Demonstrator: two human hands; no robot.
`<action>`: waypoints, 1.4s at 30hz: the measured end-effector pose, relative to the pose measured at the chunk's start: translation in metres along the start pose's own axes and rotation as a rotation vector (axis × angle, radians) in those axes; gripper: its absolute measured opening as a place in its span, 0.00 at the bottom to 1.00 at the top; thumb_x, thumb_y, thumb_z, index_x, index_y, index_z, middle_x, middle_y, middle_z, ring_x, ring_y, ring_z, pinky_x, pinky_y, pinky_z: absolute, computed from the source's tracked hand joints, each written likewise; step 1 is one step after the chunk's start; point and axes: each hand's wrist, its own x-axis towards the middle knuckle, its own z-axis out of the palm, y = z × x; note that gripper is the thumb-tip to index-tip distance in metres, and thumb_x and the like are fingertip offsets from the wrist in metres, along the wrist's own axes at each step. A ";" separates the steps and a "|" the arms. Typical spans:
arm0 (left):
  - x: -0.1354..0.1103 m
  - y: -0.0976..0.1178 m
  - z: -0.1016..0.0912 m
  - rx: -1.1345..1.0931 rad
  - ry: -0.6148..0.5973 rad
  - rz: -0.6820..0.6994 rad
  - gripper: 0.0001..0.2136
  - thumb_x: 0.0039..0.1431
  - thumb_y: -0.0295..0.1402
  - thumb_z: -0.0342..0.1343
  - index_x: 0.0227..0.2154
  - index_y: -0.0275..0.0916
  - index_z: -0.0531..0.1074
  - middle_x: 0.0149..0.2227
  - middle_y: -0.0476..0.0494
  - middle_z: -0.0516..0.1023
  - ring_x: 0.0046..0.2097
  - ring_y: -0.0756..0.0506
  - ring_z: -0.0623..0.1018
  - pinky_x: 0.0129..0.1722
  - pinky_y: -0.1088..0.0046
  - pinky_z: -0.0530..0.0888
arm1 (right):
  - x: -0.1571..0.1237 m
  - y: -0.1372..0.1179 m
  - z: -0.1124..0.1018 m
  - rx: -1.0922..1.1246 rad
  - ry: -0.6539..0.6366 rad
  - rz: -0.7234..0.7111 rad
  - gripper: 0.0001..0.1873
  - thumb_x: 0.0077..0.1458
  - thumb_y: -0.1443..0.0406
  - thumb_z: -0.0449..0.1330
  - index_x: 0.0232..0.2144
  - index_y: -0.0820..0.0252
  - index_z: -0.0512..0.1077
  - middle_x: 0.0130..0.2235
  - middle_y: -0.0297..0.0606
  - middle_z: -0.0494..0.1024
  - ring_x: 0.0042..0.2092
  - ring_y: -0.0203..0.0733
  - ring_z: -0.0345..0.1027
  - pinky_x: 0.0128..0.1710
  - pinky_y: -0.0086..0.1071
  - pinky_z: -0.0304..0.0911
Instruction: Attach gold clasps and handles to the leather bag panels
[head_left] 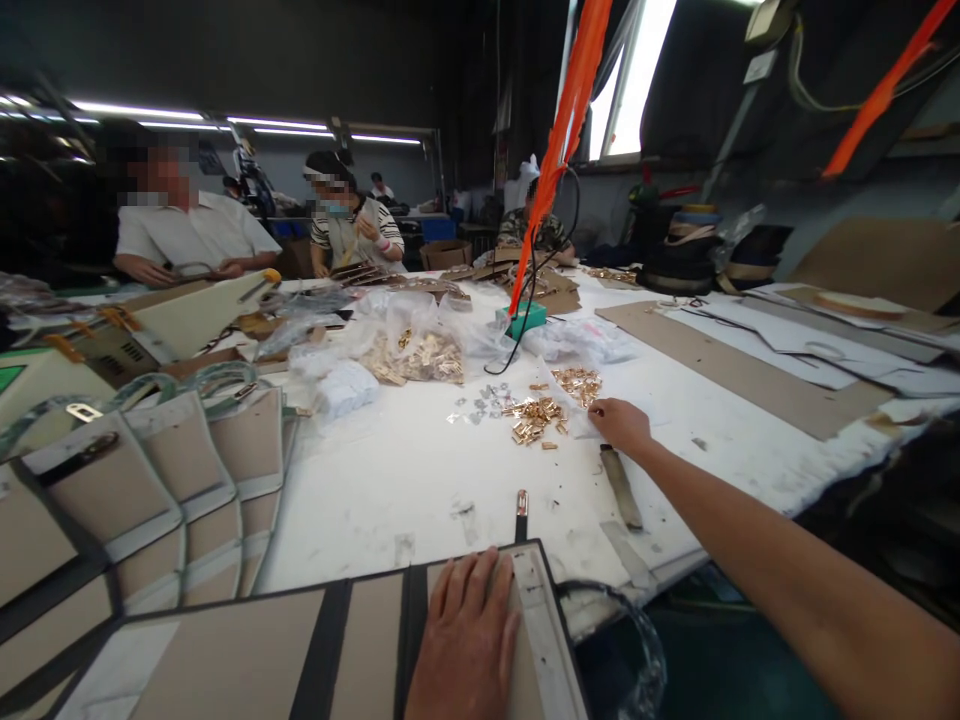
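Observation:
My left hand lies flat, fingers stretched out, on a tan bag panel with dark trim at the near edge of the white table. My right hand reaches forward and rests beside a small heap of gold metal clasps. Its fingers curl down at the heap; whether they hold a piece is hidden. A dark strap piece lies just under my right wrist, and a short strap with a metal tip sits near the panel's corner.
Several finished tan panels with clear handles are stacked at the left. Plastic bags of gold hardware sit mid-table. Cardboard sheets lie at the right. Three other people work at the far side. An orange strap hangs overhead.

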 end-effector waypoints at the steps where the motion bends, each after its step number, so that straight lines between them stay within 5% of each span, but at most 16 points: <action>1: 0.000 -0.001 0.001 0.007 0.000 0.006 0.25 0.65 0.31 0.55 0.64 0.45 0.67 0.62 0.47 0.74 0.61 0.40 0.70 0.62 0.60 0.67 | 0.003 0.003 0.002 0.001 0.002 -0.005 0.19 0.65 0.52 0.55 0.49 0.50 0.81 0.52 0.40 0.81 0.50 0.48 0.74 0.43 0.34 0.64; 4: 0.001 -0.002 0.002 0.029 0.002 0.027 0.23 0.65 0.33 0.55 0.63 0.45 0.69 0.62 0.47 0.75 0.61 0.40 0.71 0.61 0.61 0.68 | 0.008 0.010 0.007 0.013 -0.010 -0.053 0.25 0.60 0.48 0.60 0.56 0.47 0.77 0.56 0.38 0.79 0.52 0.47 0.73 0.44 0.34 0.65; 7: 0.002 -0.004 0.003 0.052 0.016 0.054 0.22 0.66 0.34 0.53 0.62 0.45 0.70 0.62 0.47 0.75 0.60 0.40 0.71 0.60 0.61 0.69 | 0.017 0.016 0.010 0.020 0.001 -0.064 0.18 0.62 0.55 0.57 0.50 0.46 0.80 0.51 0.35 0.82 0.50 0.46 0.74 0.43 0.33 0.64; 15: 0.005 -0.011 0.011 0.079 0.045 0.098 0.20 0.67 0.34 0.52 0.61 0.44 0.72 0.61 0.46 0.76 0.60 0.40 0.71 0.58 0.62 0.70 | 0.055 0.051 0.000 -0.003 0.083 0.086 0.19 0.61 0.60 0.54 0.47 0.49 0.82 0.51 0.39 0.83 0.49 0.49 0.74 0.40 0.34 0.63; 27: -0.001 -0.018 0.020 0.146 0.011 0.143 0.21 0.67 0.36 0.53 0.62 0.46 0.71 0.61 0.47 0.76 0.59 0.41 0.72 0.57 0.63 0.72 | 0.071 0.077 -0.019 -0.006 0.191 0.216 0.20 0.62 0.58 0.54 0.48 0.49 0.83 0.51 0.41 0.81 0.50 0.50 0.73 0.43 0.37 0.65; 32: -0.002 -0.019 0.024 0.145 0.035 0.145 0.21 0.65 0.35 0.54 0.60 0.46 0.73 0.61 0.47 0.76 0.59 0.40 0.73 0.57 0.62 0.71 | 0.056 0.068 -0.007 0.056 0.173 0.202 0.22 0.61 0.58 0.55 0.53 0.52 0.80 0.49 0.42 0.84 0.48 0.51 0.76 0.43 0.38 0.67; 36: 0.000 -0.019 0.023 0.128 0.049 0.141 0.21 0.65 0.34 0.53 0.60 0.46 0.73 0.60 0.48 0.77 0.58 0.40 0.73 0.57 0.62 0.70 | 0.029 0.043 0.016 0.116 0.178 0.053 0.24 0.64 0.57 0.54 0.60 0.52 0.73 0.51 0.38 0.83 0.49 0.46 0.76 0.47 0.34 0.68; 42: 0.003 -0.017 0.016 0.081 0.085 0.122 0.18 0.67 0.34 0.52 0.58 0.45 0.74 0.58 0.48 0.78 0.57 0.41 0.73 0.57 0.62 0.68 | 0.009 0.030 0.026 0.074 0.108 -0.088 0.15 0.62 0.56 0.58 0.42 0.51 0.82 0.53 0.38 0.80 0.55 0.47 0.72 0.52 0.35 0.66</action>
